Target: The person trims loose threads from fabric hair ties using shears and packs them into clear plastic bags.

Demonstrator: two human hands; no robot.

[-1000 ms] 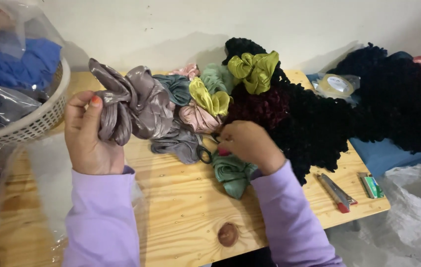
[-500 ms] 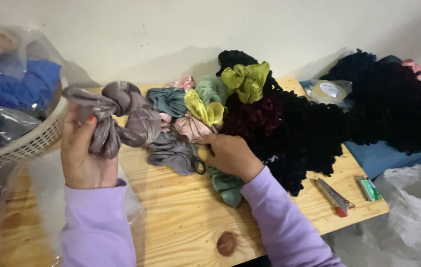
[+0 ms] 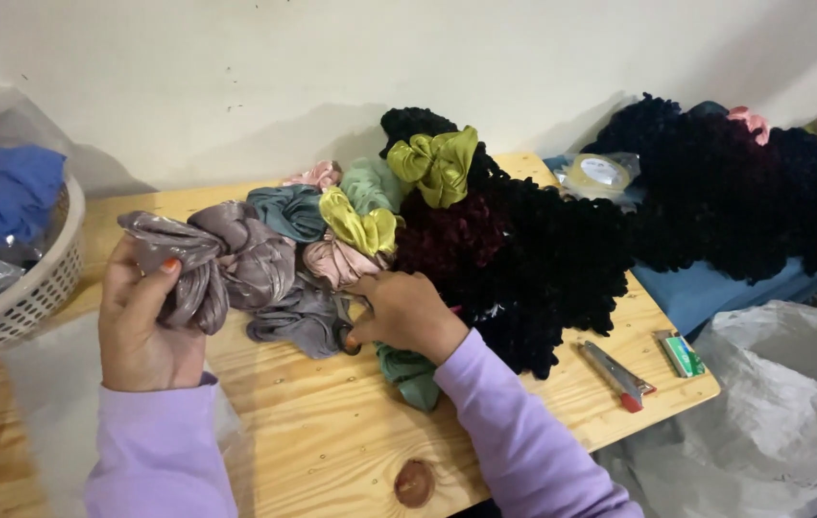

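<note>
My left hand (image 3: 142, 321) grips a shiny grey-mauve satin scrunchie (image 3: 221, 261), held up just above the wooden table (image 3: 322, 441). My right hand (image 3: 404, 312) rests on the heap of scrunchies, its fingers touching a grey scrunchie (image 3: 301, 321) and covering part of a green one (image 3: 410, 374). Around them lie a pink scrunchie (image 3: 336, 261), a yellow-green one (image 3: 358, 225), a teal one (image 3: 284, 209) and an olive one (image 3: 439, 163). I cannot tell whether the right hand grips anything.
A mass of black and dark red fuzzy scrunchies (image 3: 562, 259) fills the table's right side. A white basket (image 3: 29, 288) with bagged blue cloth stands at the left. A utility knife (image 3: 617, 374), a green lighter (image 3: 682, 353) and a tape roll (image 3: 600, 175) lie at the right.
My left hand has lifted the grey-mauve scrunchie and drawn it left, away from the heap. My right hand has stayed on the pile, shifting slightly.
</note>
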